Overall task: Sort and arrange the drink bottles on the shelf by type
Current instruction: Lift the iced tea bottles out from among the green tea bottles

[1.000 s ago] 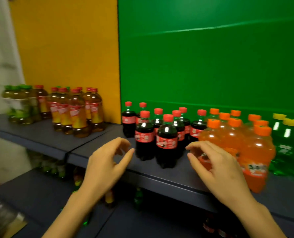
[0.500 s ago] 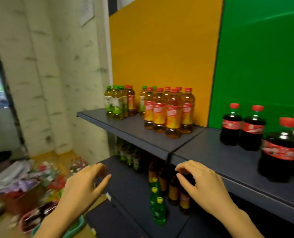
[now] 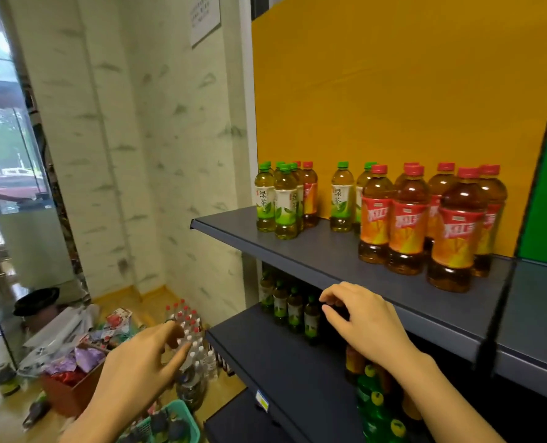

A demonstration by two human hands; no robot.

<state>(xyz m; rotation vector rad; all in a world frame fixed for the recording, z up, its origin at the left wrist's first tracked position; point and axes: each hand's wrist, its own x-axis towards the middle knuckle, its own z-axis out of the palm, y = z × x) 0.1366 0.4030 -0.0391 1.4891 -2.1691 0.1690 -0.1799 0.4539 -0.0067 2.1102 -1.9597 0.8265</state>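
Note:
On the upper dark shelf (image 3: 313,254), green-capped green tea bottles (image 3: 285,203) stand at the left with one red-capped tea bottle (image 3: 309,193) behind them. Two more green tea bottles (image 3: 341,196) stand further right, next to a cluster of red-capped iced tea bottles (image 3: 406,219). My right hand (image 3: 364,324) hovers just below the shelf's front edge, fingers curled, holding nothing. My left hand (image 3: 144,372) is lower left, off the shelf, fingers spread and empty.
The lower shelf (image 3: 281,356) holds dark tea bottles (image 3: 294,308) at the back and green soda bottles (image 3: 377,407) at the right. On the floor lie a pack of water bottles (image 3: 192,334), a teal basket (image 3: 166,423) and a box of clutter (image 3: 67,362). A glass door is at left.
The view has swung left from the cola and orange soda bottles to the tea bottles. Both hands stayed empty and now sit lower, in front of the shelf edge.

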